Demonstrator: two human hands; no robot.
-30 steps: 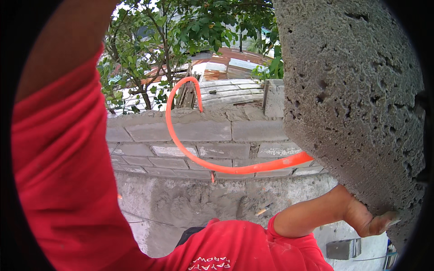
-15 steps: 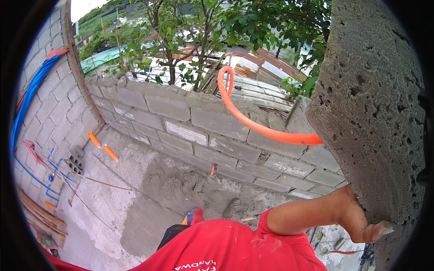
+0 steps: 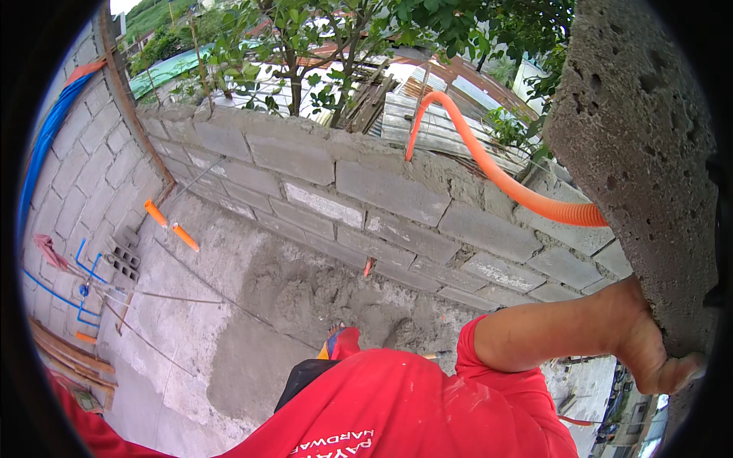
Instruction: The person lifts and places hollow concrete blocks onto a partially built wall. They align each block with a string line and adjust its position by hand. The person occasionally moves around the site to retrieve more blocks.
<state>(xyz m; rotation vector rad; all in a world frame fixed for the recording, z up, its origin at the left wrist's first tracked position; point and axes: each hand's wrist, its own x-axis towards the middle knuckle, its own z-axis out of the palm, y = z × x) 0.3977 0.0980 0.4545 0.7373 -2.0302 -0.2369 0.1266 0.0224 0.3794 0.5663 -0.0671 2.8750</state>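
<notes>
A rough, pitted grey concrete block [image 3: 634, 130] looms close along the right side. My right hand [image 3: 663, 359] grips its lower part, fingers closed against the surface, with the bare forearm reaching out from a red sleeve. Behind the block's left edge passes an orange corrugated conduit [image 3: 504, 179], which arches over and drops to the top of the grey block wall [image 3: 389, 191]. My left hand is out of sight; only the red sleeve on that side shows at the lower left.
Wet mortar [image 3: 282, 298] lies on the floor beside my foot [image 3: 336, 340]. Two orange pipe stubs [image 3: 185, 237] rise at the left, near a hollow block [image 3: 122, 258], blue pipes [image 3: 82, 305] and stacked lumber [image 3: 72, 355]. A thin rod [image 3: 221, 294] crosses the floor.
The block, my right hand and forearm now sit farther right in the view. The conduit's narrow loop appears as a wider arch farther right. My right hand keeps its grip.
</notes>
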